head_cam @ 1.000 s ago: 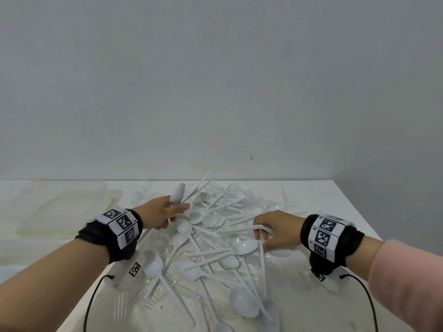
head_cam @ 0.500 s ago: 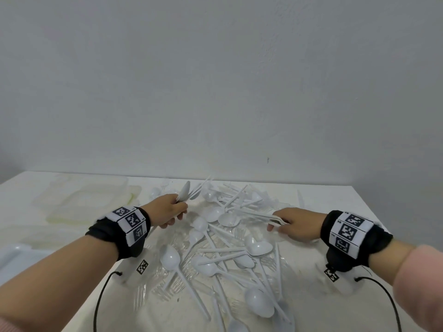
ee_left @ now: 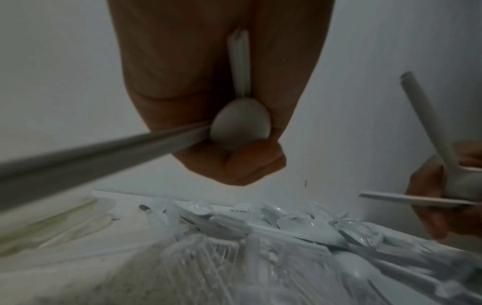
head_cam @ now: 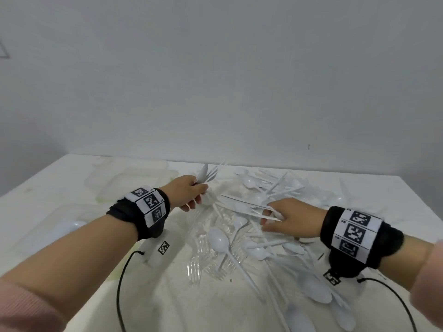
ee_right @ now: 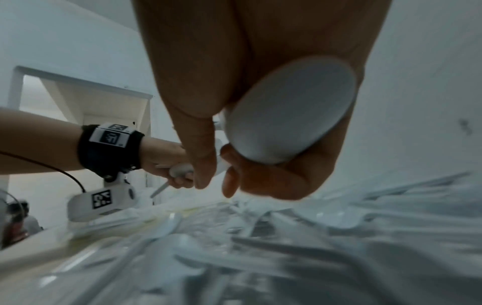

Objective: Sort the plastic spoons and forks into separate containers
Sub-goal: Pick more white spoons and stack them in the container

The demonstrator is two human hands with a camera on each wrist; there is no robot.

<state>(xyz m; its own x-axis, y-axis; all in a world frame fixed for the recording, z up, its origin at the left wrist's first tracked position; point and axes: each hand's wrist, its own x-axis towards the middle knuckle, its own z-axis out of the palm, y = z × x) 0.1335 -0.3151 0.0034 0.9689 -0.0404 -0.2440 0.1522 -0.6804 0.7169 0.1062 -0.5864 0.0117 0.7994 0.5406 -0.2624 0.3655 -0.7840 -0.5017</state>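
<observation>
Covering the white table (head_cam: 72, 178), from largest: clear containers (head_cam: 129, 180) at far left, w/ the heap of white spoons & clear forks (head_cam: 242, 238) at centre. Left hand (head_cam: 185, 194) gripped a bunch of spoons (ee_left: 238, 125) (bowls up) above the heap's left edge; right hand (head_cam: 291, 220) curled round several spoons (ee_right: 289, 121) over the heap's middle.

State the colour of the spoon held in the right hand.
White; the spoon in the right hand shows best in the right wrist view.
</observation>
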